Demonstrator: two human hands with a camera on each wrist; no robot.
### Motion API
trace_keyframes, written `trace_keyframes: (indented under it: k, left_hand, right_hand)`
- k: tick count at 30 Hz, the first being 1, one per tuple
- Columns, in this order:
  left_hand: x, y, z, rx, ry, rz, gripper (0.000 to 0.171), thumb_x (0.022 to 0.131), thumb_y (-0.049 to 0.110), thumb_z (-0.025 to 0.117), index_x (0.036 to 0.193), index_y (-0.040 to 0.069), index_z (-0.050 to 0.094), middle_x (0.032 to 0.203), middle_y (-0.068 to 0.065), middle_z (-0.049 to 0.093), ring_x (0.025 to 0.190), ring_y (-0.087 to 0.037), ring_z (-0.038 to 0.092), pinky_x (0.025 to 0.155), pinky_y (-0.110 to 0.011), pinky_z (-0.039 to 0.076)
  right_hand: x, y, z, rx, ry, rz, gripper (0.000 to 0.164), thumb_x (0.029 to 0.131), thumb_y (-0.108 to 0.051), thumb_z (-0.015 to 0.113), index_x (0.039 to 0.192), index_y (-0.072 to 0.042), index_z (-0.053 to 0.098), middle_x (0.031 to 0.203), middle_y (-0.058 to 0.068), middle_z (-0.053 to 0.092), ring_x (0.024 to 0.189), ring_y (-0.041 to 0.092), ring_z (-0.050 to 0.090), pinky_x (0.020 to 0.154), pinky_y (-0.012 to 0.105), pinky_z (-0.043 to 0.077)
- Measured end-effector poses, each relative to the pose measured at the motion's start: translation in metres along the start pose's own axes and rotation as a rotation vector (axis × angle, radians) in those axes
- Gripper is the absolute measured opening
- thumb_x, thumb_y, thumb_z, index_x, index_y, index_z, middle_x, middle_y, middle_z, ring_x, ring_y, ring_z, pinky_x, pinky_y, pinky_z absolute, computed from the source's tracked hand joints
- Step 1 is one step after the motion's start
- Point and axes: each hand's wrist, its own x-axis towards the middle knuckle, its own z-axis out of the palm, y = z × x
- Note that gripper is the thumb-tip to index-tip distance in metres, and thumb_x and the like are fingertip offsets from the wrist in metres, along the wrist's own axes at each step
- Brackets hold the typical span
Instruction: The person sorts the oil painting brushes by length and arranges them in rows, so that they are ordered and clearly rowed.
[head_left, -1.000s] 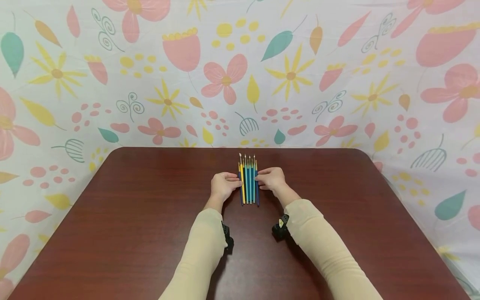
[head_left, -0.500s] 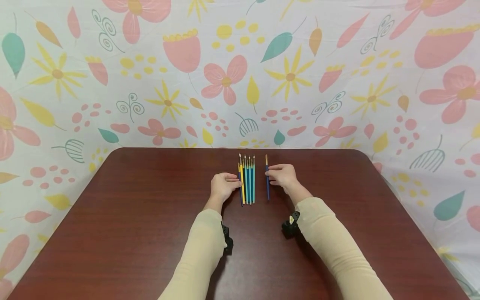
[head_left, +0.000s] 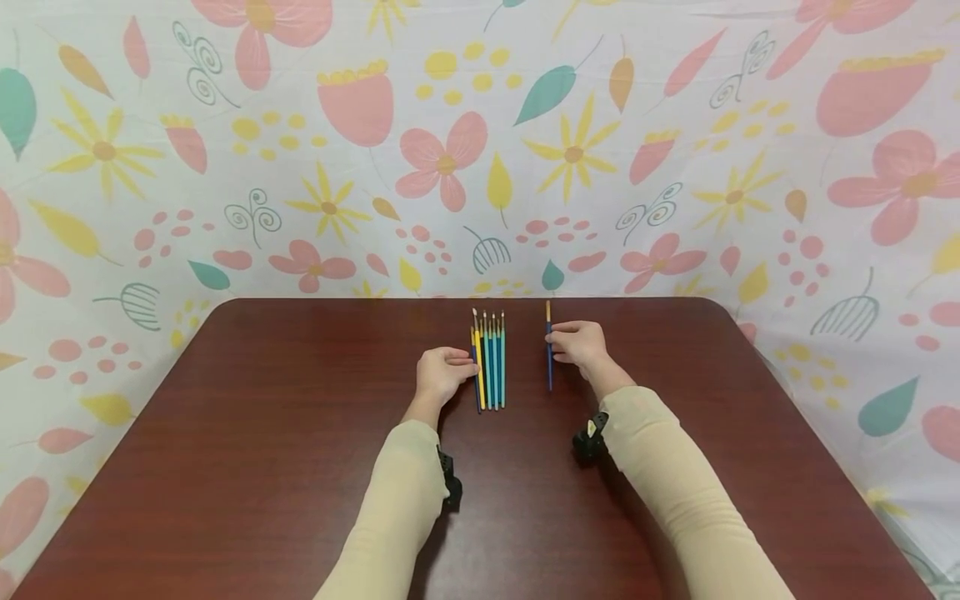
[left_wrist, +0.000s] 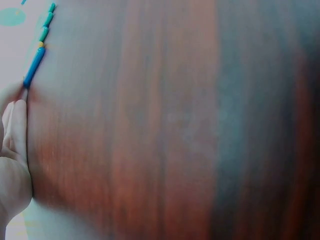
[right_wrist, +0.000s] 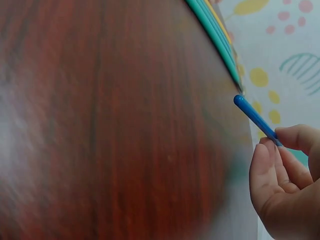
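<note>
Several paintbrushes lie side by side on the table, bristles pointing away. The row has teal and blue paintbrushes [head_left: 497, 371], a yellow paintbrush [head_left: 481, 375] and, at its left edge, a dark blue paintbrush [head_left: 477, 396]. My left hand [head_left: 441, 373] pinches this dark blue one between thumb and fingers, its tips beside the yellow handle. To the right of the row, my right hand [head_left: 582, 343] holds another blue paintbrush [head_left: 551, 371] by thumb and fingertips, apart from the others. In the right wrist view the rounded blue handle end [right_wrist: 250, 112] sticks out from the fingers.
The dark reddish-brown table [head_left: 300, 467] has rounded far corners. Behind its far edge hangs a white cloth [head_left: 450, 250] with flowers and leaves. Small black cameras [head_left: 590, 437] sit at both wrists, below the cream sleeves [head_left: 667, 467].
My right hand has drawn the blue paintbrush off the right end of the row, rightward and slightly away from me. My left hand has stayed at the row's left edge.
</note>
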Motion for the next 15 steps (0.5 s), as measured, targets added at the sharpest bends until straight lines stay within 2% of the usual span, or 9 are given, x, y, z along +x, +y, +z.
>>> trace_keyframes:
  k: [6,15]
  left_hand:
    - [-0.002,0.002,-0.001,-0.002,-0.004,-0.001,0.028,0.078,0.014,0.078,0.103,0.004,0.07,0.098,-0.011,0.073,0.092,-0.02,0.07,0.075,-0.031,0.057]
    - [-0.001,0.002,0.0,-0.004,-0.009,-0.015,0.027,0.078,0.015,0.078,0.102,0.004,0.07,0.097,-0.011,0.073,0.09,-0.02,0.07,0.075,-0.031,0.057]
  right_hand:
    - [0.007,0.0,-0.012,0.004,0.025,0.0,0.04,0.09,-0.011,0.061,0.128,0.001,0.056,0.123,0.024,0.06,0.078,0.009,0.065,0.077,0.031,0.058]
    - [0.019,0.002,-0.027,-0.034,0.058,0.015,0.04,0.09,-0.011,0.062,0.127,0.001,0.057,0.118,0.023,0.062,0.07,0.006,0.064,0.066,0.024,0.057]
